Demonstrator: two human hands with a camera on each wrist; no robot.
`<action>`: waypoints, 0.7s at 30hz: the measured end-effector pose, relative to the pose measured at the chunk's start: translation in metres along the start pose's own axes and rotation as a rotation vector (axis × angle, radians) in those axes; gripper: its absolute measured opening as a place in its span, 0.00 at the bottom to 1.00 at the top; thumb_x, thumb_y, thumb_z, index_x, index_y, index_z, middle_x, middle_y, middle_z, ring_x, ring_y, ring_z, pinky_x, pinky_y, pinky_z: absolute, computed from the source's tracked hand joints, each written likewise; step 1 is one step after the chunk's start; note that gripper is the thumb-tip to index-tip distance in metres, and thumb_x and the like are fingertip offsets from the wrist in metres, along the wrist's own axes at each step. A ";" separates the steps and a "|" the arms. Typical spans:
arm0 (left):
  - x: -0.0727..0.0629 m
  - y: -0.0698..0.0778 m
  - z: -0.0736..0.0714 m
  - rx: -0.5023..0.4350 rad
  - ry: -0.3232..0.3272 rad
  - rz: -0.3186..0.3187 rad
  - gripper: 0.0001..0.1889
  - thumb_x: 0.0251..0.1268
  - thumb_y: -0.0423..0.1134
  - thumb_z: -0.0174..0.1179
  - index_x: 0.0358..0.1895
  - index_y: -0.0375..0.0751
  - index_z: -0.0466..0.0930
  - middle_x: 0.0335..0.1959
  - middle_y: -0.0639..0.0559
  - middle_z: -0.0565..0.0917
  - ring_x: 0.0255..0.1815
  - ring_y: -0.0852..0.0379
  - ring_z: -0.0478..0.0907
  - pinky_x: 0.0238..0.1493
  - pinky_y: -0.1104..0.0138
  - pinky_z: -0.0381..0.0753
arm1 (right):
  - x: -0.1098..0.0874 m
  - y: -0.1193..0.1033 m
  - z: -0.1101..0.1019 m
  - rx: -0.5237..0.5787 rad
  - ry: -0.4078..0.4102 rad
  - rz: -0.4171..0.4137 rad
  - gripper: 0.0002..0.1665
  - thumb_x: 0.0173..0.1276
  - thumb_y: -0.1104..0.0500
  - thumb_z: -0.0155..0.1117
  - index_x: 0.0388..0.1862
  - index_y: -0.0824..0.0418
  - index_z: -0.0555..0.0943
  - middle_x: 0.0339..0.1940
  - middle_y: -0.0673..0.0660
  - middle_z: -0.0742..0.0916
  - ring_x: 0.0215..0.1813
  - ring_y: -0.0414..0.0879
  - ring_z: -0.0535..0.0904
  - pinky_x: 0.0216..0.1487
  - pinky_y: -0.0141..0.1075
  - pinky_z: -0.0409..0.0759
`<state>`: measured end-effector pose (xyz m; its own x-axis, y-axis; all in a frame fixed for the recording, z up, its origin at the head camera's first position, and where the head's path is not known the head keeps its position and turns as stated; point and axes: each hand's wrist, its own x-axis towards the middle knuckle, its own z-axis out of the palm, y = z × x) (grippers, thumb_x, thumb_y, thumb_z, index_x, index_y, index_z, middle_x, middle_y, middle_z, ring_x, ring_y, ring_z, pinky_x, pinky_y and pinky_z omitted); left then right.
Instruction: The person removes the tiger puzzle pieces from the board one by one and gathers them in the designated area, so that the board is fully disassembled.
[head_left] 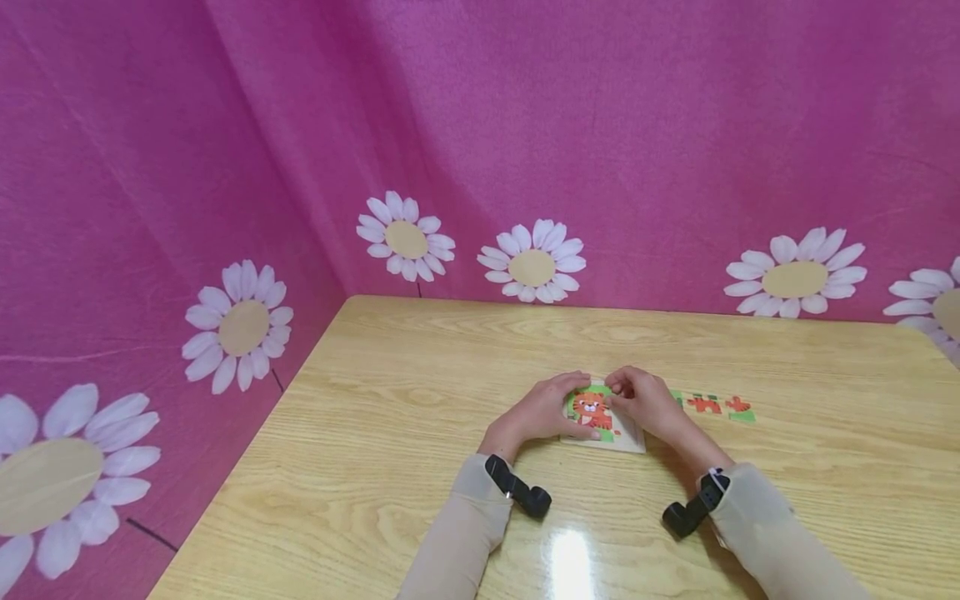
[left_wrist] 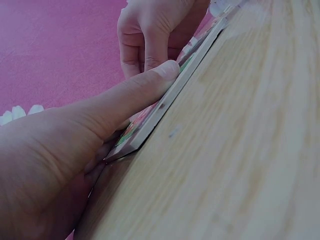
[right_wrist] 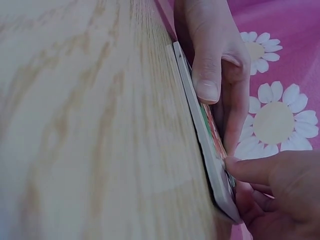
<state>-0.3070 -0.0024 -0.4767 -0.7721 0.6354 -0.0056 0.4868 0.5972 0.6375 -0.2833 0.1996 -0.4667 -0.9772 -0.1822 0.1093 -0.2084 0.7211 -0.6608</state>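
A small wooden puzzle board [head_left: 628,439] lies on the table, with an orange tiger picture [head_left: 592,407] on green partly assembled in it. My left hand [head_left: 536,412] holds the board from its left side, the thumb [left_wrist: 162,75] along the near edge and the fingers round toward the far side. At the board's upper right, my right hand [head_left: 651,403] pinches a puzzle piece between thumb [right_wrist: 245,167] and fingers; the fingers hide most of that piece. The board's lower right part shows pale bare wood.
Loose orange and green puzzle pieces [head_left: 705,405] lie just right of the right hand, with another piece [head_left: 739,406] beside them. The wooden table [head_left: 360,433] meets a pink flowered curtain [head_left: 465,150] at the back and left. Each wrist carries a black camera band [head_left: 517,487].
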 end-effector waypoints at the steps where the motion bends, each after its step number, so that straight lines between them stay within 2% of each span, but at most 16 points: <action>1: 0.000 0.000 0.000 0.001 0.000 0.000 0.44 0.53 0.54 0.72 0.74 0.49 0.64 0.77 0.54 0.62 0.78 0.56 0.59 0.78 0.63 0.61 | 0.000 0.000 0.000 -0.003 0.000 -0.007 0.14 0.66 0.68 0.63 0.49 0.73 0.79 0.37 0.61 0.83 0.38 0.46 0.76 0.34 0.25 0.73; 11: -0.003 0.001 0.000 0.020 0.012 0.003 0.45 0.52 0.54 0.73 0.73 0.48 0.64 0.77 0.53 0.63 0.78 0.55 0.60 0.78 0.64 0.61 | -0.001 0.002 0.001 -0.019 0.010 -0.065 0.13 0.65 0.69 0.64 0.47 0.73 0.81 0.34 0.61 0.83 0.36 0.44 0.76 0.33 0.25 0.73; 21: -0.001 0.001 0.000 -0.004 0.005 -0.014 0.45 0.52 0.54 0.73 0.73 0.49 0.63 0.77 0.54 0.62 0.78 0.56 0.59 0.78 0.63 0.62 | 0.001 0.005 0.000 0.001 0.001 -0.068 0.12 0.65 0.70 0.64 0.46 0.72 0.80 0.36 0.62 0.82 0.37 0.46 0.75 0.33 0.25 0.72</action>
<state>-0.3059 -0.0022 -0.4757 -0.7806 0.6249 -0.0107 0.4748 0.6039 0.6402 -0.2856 0.2024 -0.4699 -0.9607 -0.2300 0.1552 -0.2745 0.7066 -0.6522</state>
